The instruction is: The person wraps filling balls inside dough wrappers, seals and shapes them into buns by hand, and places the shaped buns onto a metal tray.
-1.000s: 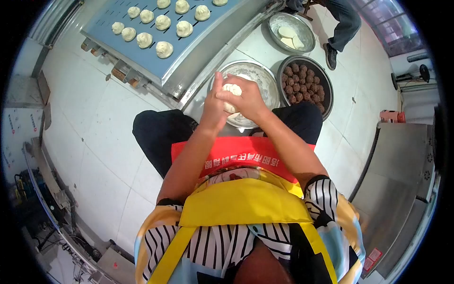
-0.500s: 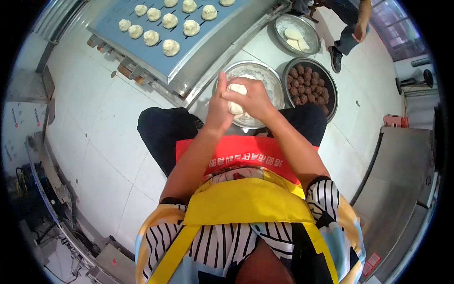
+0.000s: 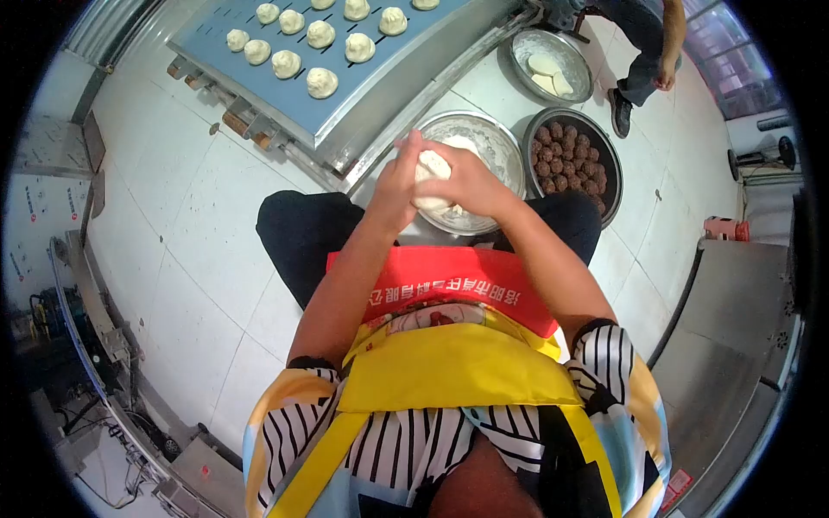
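A pale piece of dough is cupped between my two hands, partly hidden by the fingers. My left hand presses against its left side, fingers pointing up. From the right, my right hand wraps over it with the thumb across the front. Just beyond and below the hands stands a metal bowl dusted with white flour, with some pale dough inside.
Several shaped buns sit in rows on a blue slotted surface. Right of the floured bowl, a dark-rimmed bowl holds several brown filling balls. Behind it, another bowl contains flat dough pieces. A seated person's hand shows nearby.
The whole view has shifted slightly. Both my hands stay closed around the dough, with the right fingers now lying a little differently over it. The other person's hand has shifted slightly.
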Demonstrator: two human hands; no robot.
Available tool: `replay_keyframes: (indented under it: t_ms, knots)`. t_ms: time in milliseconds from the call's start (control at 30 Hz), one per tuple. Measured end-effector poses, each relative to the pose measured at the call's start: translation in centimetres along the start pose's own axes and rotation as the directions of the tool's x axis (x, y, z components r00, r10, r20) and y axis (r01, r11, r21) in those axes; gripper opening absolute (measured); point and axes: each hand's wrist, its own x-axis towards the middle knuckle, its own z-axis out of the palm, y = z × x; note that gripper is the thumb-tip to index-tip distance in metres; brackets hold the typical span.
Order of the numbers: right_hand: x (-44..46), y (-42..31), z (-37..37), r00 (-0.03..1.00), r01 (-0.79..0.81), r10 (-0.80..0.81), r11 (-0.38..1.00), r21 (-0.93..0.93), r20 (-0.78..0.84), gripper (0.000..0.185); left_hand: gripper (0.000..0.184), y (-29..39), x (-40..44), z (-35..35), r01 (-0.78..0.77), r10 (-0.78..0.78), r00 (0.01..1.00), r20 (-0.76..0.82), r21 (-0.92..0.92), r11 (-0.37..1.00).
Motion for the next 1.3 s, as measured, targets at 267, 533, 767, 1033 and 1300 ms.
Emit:
replay_keyframes:
  t_ms: [267, 533, 767, 1033, 1300]
  knots:
    - [0.1, -1.2, -0.6, 0.992, -0.099, 0.089, 0.989, 0.114, 0.090, 0.048, 0.059, 0.7, -0.1, -0.8, 0.102, -0.104, 0.983, 0.153, 0.017, 0.995]
    - [-0.2, -1.9, -0.3, 0.996, -0.080, 0.072, 0.986, 0.147, 0.061, 0.044, 0.058, -0.7, -0.1, -0.3, 0.060, -0.060, 0.998, 0.011, -0.010, 0.998]
    - [0.5, -0.7, -0.6, 0.989, -0.146, 0.146, 0.988, -0.040, -0.022, 0.033, 0.057, -2.1, 0.0, 1.7, -0.166, 0.146, 0.981, -0.128, -0.164, 0.972]
    - [1.0, -0.6, -1.1, 0.941, -0.324, 0.329, 0.944, -0.069, 0.081, 0.044, 0.057, -1.3, 0.2, 1.5, -0.101, 0.090, 0.991, -0.098, -0.115, 0.988]
    - [0.8, -0.9, -1.2, 0.946, -0.307, 0.303, 0.952, 0.017, 0.120, 0.040, 0.053, -0.9, -0.4, 1.5, -0.057, 0.048, 0.994, -0.098, -0.090, 0.994]
